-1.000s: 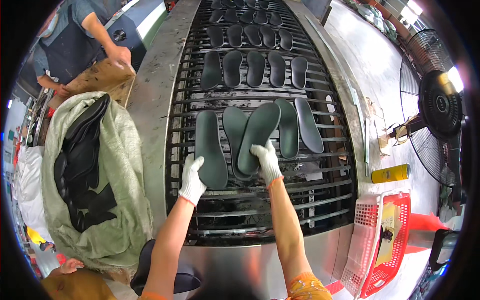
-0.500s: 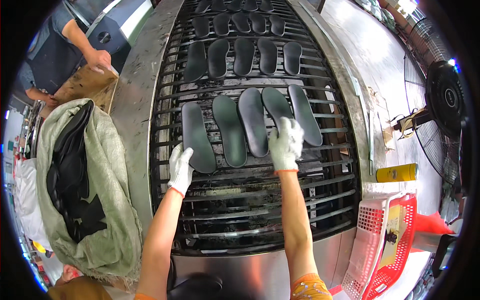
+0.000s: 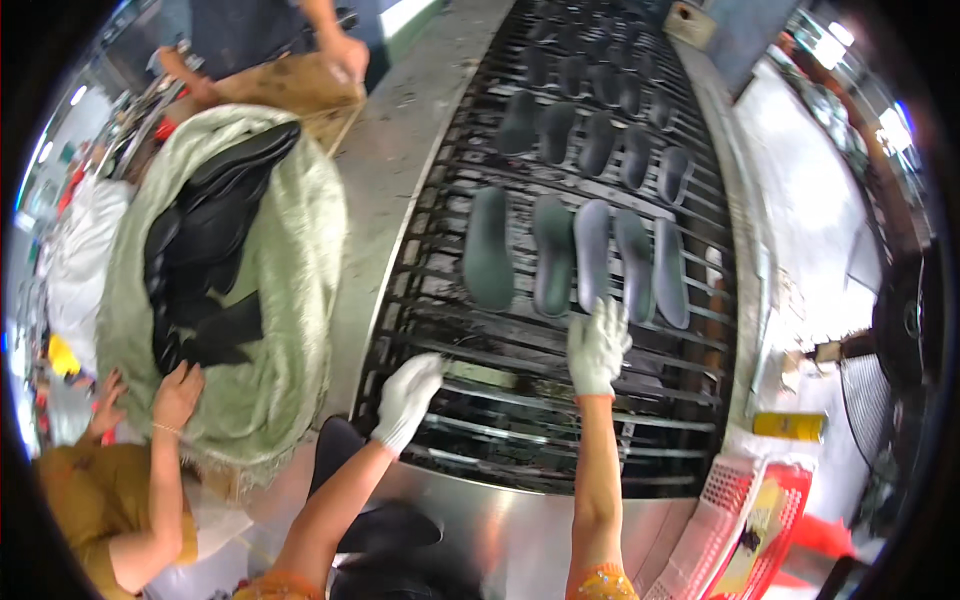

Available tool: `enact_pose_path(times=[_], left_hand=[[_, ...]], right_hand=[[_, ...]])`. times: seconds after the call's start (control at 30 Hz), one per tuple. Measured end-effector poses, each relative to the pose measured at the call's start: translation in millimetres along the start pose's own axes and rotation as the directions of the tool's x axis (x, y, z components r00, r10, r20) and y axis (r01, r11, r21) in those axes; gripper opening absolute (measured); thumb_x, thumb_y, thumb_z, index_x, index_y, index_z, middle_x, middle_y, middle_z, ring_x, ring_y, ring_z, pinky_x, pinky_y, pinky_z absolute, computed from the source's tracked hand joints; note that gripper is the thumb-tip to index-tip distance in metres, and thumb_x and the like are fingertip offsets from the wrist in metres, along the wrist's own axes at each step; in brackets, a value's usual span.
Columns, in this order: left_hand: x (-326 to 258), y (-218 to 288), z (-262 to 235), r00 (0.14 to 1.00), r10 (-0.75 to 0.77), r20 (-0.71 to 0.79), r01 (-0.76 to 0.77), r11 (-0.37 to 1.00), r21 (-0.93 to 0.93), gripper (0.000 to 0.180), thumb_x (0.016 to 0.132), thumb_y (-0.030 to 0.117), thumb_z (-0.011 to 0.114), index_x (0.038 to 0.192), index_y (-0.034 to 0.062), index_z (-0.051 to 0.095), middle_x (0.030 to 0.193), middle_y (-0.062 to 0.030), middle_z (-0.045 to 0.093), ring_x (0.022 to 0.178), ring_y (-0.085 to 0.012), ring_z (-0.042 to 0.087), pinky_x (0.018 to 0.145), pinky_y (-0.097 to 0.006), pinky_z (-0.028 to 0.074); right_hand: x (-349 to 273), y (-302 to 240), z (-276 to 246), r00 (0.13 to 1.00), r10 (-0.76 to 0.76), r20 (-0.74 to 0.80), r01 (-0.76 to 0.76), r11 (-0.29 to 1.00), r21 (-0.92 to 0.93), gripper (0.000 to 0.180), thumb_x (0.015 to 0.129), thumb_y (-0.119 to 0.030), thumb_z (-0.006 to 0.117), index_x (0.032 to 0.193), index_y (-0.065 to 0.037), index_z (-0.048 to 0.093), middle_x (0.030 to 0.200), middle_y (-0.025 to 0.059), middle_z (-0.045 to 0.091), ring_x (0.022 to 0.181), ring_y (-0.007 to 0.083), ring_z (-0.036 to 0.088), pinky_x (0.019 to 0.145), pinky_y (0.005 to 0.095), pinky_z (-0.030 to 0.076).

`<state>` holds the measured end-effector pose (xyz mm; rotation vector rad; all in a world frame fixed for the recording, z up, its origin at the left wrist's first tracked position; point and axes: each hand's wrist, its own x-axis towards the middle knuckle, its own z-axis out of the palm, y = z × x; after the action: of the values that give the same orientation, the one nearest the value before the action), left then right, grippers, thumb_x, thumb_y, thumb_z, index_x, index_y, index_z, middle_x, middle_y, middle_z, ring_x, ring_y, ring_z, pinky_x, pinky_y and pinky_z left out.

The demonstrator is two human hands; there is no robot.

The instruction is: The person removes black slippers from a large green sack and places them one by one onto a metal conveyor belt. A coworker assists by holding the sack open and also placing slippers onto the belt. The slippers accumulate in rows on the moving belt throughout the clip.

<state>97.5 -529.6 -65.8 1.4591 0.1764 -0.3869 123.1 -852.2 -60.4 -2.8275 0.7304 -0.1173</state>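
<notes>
Across the conveyor of metal bars lies a near row of dark shoe insoles, side by side. My right hand (image 3: 599,346), in a white glove, is at the near end of the middle insole (image 3: 592,250), fingertips against or just over it. Its fingers are stretched out. My left hand (image 3: 408,402), also gloved, hovers over the bars (image 3: 480,430) below the leftmost insole (image 3: 488,250), apart from it. Its fingers look extended and a little blurred, with nothing visible in them. The rightmost insole (image 3: 671,273) lies tilted beside its neighbour (image 3: 635,262).
More rows of insoles (image 3: 597,145) lie farther up the conveyor. On the left a green woven sack (image 3: 300,330) holds black pieces (image 3: 215,230); a co-worker's hand (image 3: 178,395) grips its edge. Another person stands beyond. Right: a yellow can (image 3: 790,426), a red basket (image 3: 795,500).
The view has swung left, so the conveyor appears farther right. My left hand has come away from the leftmost insole. My right hand has shifted from the fourth insole to the middle one's near end.
</notes>
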Motion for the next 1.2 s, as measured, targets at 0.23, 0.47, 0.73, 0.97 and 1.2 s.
enact_pose_path(times=[0.23,0.47,0.73,0.97,1.2], left_hand=[[-74,-17,-32,0.932,0.362,0.026,-0.312,0.763,0.566,0.018,0.085,-0.002,0.068,0.103,0.0014,0.069,0.1,-0.0137,0.069,0.091,-0.0254,0.069,0.081,-0.034,0.055],[-83,-22,-33,0.85,0.509,0.136,-0.43,0.521,0.738,0.018,0.08,-0.001,0.071,0.095,0.0074,0.071,0.092,-0.012,0.072,0.084,-0.0317,0.07,0.077,-0.041,0.054],[-80,-21,-33,0.829,0.529,0.183,-0.45,0.437,0.779,0.017,0.08,0.0,0.073,0.093,0.0097,0.07,0.091,-0.0083,0.073,0.082,-0.0276,0.07,0.079,-0.038,0.05],[-78,-9,-19,0.825,0.533,0.189,-0.495,0.519,0.697,0.015,0.08,-0.006,0.069,0.091,0.004,0.071,0.089,-0.014,0.072,0.081,-0.0317,0.071,0.073,-0.039,0.057],[-77,-6,-28,0.825,0.526,0.205,-0.508,0.533,0.677,0.019,0.085,-0.001,0.068,0.102,0.0092,0.071,0.096,-0.0114,0.073,0.084,-0.0324,0.071,0.073,-0.041,0.059]], right_hand=[[119,32,-3,0.997,-0.08,0.022,0.081,0.995,-0.052,0.068,0.102,-0.05,0.044,0.154,-0.006,0.041,0.162,0.0158,0.036,0.154,0.0374,0.024,0.118,0.0662,0.022],[224,37,-4,0.997,0.076,0.015,-0.075,0.992,-0.105,0.06,0.102,-0.048,0.043,0.149,-0.011,0.048,0.157,0.0127,0.045,0.149,0.0342,0.034,0.115,0.0696,0.022],[147,-21,15,0.863,-0.309,-0.4,0.371,0.924,0.088,0.046,0.09,-0.036,0.067,0.122,-0.003,0.063,0.141,0.0254,0.054,0.13,0.0448,0.051,0.105,0.0534,0.044],[84,-81,1,0.998,-0.061,0.029,0.057,0.991,0.117,0.053,0.084,-0.038,0.073,0.128,-0.011,0.059,0.128,0.022,0.053,0.108,0.0415,0.058,0.087,0.0514,0.053],[72,-105,4,0.999,0.023,0.033,-0.028,0.988,0.155,0.056,0.081,-0.023,0.068,0.136,-0.019,0.058,0.139,0.0286,0.049,0.114,0.0487,0.06,0.094,0.0534,0.054]])
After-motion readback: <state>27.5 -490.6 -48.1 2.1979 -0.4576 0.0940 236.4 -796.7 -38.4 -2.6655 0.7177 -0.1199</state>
